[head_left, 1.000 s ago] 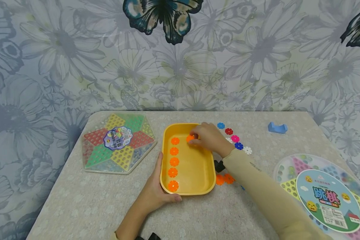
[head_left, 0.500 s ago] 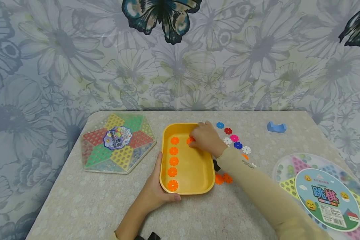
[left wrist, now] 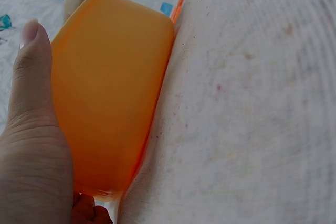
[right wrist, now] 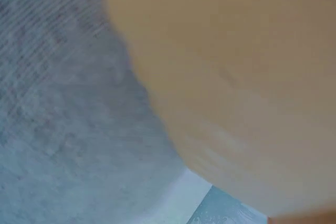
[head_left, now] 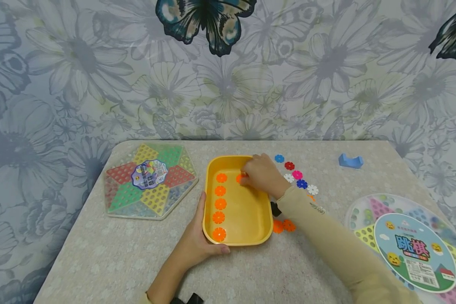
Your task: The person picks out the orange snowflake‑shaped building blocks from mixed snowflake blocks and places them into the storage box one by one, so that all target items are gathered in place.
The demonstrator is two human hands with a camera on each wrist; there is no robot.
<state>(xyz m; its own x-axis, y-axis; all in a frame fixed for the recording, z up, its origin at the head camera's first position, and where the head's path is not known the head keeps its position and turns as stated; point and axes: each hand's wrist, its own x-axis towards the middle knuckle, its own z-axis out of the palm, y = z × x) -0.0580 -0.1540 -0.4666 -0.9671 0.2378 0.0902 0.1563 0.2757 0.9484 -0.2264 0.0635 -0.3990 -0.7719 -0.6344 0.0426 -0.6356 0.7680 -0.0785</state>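
Observation:
A yellow tray [head_left: 246,219] lies on the table, with a column of several orange flower-shaped plastic discs [head_left: 220,204] along its left side. My left hand [head_left: 197,242] grips the tray's near left corner, fingers along the left wall and thumb at the front edge. In the left wrist view that thumb [left wrist: 34,77] lies beside the tray's outer wall [left wrist: 115,77]. Inside the tray, near the far right corner, my right hand [head_left: 263,173] pinches another orange disc, partly covered by the fingers. A blurred tan-yellow surface fills much of the right wrist view.
Right of the tray lie loose discs, including a dark blue one [head_left: 301,184] and a pair of orange ones [head_left: 289,225]. A hexagonal game box [head_left: 152,185] stands left, a round game box [head_left: 415,253] right. A blue plastic holder [head_left: 351,161] sits at the back right.
My right hand has shifted slightly within the tray, and its orange disc is a little lower and more covered by the fingers. The left hand keeps its grip on the tray.

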